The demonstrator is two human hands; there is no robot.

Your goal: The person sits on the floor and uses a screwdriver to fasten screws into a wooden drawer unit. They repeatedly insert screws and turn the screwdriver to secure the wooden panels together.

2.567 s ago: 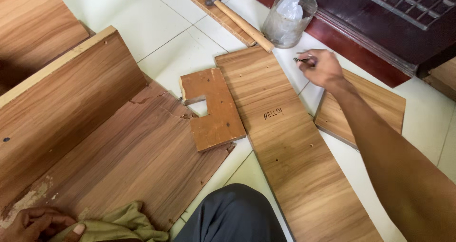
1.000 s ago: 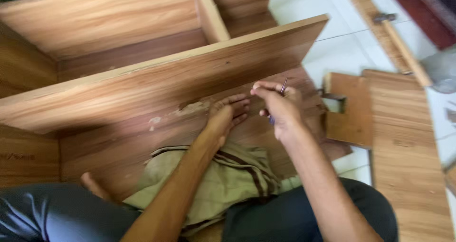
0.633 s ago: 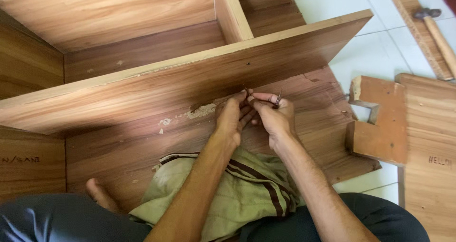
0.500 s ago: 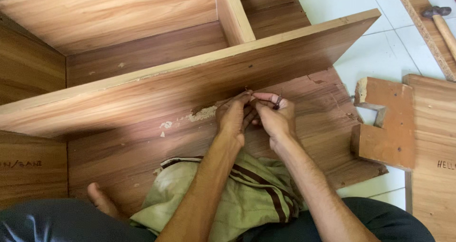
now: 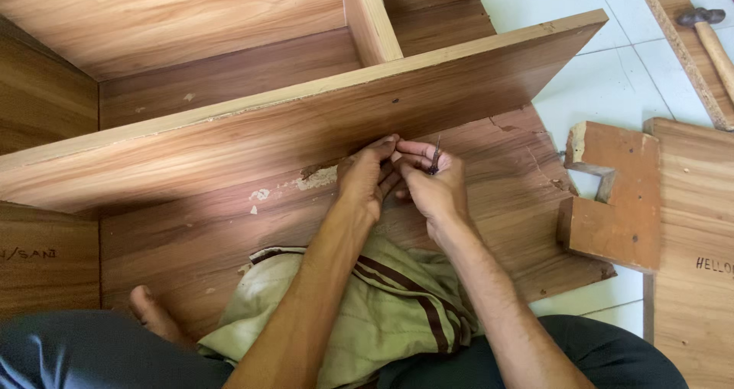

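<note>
nearest, a striped cloth [image 5: 382,312] on the lap. beyond it, left hand [image 5: 363,181] and right hand [image 5: 432,186] meet; right fingers pinch a nail [image 5: 435,153] against the upright wooden panel [image 5: 306,121]. best kept perpendicular, fingers low.

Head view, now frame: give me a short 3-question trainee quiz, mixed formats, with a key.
1. True or false: the right hand holds thin dark metal nails against the upright brown wooden panel.
2. Where does the wooden-handled hammer lie? A) in the left hand B) on the white tiled floor at upper right C) on the striped green cloth
3. Fill in: the notched square wooden block lies to the ___ of both hands.

Key:
1. True; the left hand is pressed close beside it at the panel's base.
2. B; it rests by a wooden strip, far from the hands. The striped green cloth is under the forearms.
3. Right.
</note>
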